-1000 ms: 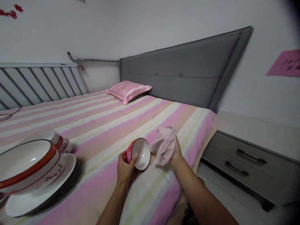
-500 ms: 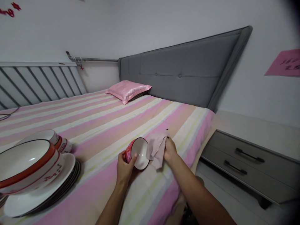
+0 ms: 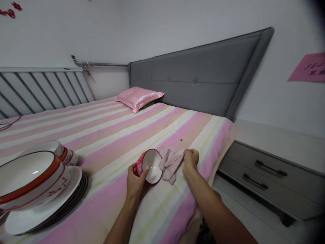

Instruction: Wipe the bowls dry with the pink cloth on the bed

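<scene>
Beyond the plates (image 3: 42,215) on the bed (image 3: 106,200), the left hand (image 3: 135,183) grips the tilted small bowl (image 3: 153,166) by its side while the right hand (image 3: 191,162) pinches an edge of the cloth (image 3: 170,165) at its rim, the pillow (image 3: 139,97) lying well apart before the headboard (image 3: 188,71).

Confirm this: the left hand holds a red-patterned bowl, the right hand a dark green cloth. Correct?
Only the colour is wrong: the head view shows a pale pink cloth in the right hand. The left hand holds the red-patterned bowl.
</scene>
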Available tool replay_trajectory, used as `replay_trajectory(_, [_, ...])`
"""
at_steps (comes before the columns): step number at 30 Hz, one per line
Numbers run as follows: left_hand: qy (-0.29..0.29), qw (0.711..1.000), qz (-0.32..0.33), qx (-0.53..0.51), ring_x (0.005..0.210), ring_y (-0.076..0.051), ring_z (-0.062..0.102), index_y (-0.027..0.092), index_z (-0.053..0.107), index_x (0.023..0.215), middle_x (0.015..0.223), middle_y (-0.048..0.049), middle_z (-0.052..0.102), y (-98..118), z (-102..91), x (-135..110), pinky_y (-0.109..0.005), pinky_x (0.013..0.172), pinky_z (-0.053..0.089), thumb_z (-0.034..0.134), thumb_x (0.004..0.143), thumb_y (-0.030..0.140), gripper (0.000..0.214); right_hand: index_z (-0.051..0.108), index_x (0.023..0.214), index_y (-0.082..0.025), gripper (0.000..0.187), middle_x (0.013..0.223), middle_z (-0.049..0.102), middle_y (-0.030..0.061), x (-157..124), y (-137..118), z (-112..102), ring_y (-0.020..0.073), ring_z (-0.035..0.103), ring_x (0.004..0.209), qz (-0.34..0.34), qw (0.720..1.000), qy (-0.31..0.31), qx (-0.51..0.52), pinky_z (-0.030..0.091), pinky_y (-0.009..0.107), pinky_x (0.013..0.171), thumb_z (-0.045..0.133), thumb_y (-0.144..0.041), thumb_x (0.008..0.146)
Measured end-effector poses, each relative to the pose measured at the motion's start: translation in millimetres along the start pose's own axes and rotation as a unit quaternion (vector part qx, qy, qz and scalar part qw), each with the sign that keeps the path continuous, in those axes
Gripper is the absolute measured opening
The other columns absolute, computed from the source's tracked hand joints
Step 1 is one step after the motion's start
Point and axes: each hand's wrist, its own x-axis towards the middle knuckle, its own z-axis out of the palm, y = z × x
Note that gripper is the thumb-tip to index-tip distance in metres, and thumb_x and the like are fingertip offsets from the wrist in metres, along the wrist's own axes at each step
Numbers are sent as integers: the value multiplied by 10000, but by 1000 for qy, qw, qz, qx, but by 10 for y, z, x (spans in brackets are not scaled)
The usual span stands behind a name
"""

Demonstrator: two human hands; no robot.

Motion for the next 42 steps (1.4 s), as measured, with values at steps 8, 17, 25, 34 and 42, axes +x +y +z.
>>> replay_trajectory(8, [10, 1000, -4, 6, 926, -261, 638, 144, 544, 1062, 1005, -104, 659, -7, -1, 16, -387, 815, 498, 753, 591, 515, 635, 661, 702, -221, 143, 643, 609, -31, -166, -298, -56, 145, 558, 642, -103, 933, -176, -298, 394, 228, 614, 575, -153, 610])
replay_trajectory(17, [6, 1000, -7, 2, 936, -260, 629, 147, 527, 1077, 1017, -108, 649, -22, 6, 16, -396, 830, 490, 748, 603, 528, 647, 714, 867, -215, 251, 920, 696, 111, -274, -257, -79, 266, 636, 867, -90, 816, -185, -540, 385, 295, 660, 648, -124, 642])
replay_trajectory(25, [2, 1000, -12, -8, 925, -259, 635, 150, 528, 1075, 1007, -107, 654, -34, 2, 24, -393, 812, 497, 750, 604, 528, 643, 600, 1059, -218, 306, 792, 681, 57, -255, -364, -68, 201, 629, 719, -231, 852, -28, -469, 361, 276, 630, 379, -144, 862])
replay_trajectory(34, [2, 1000, -12, -13, 912, -252, 637, 154, 543, 1078, 1005, -104, 665, -64, -11, 20, -384, 796, 498, 759, 605, 500, 625, 553, 873, -196, 276, 794, 636, -24, -185, -391, -30, 135, 632, 747, -280, 946, 109, 125, 478, 223, 676, 665, -172, 621])
replay_trajectory(42, [9, 1000, -6, 2, 923, -254, 632, 153, 537, 1065, 1004, -97, 651, -4, 3, 6, -379, 818, 491, 759, 597, 505, 626, 576, 870, -232, 187, 737, 665, -6, 43, -208, 21, 173, 634, 713, 86, 939, -14, 333, 557, 337, 687, 560, -405, 802])
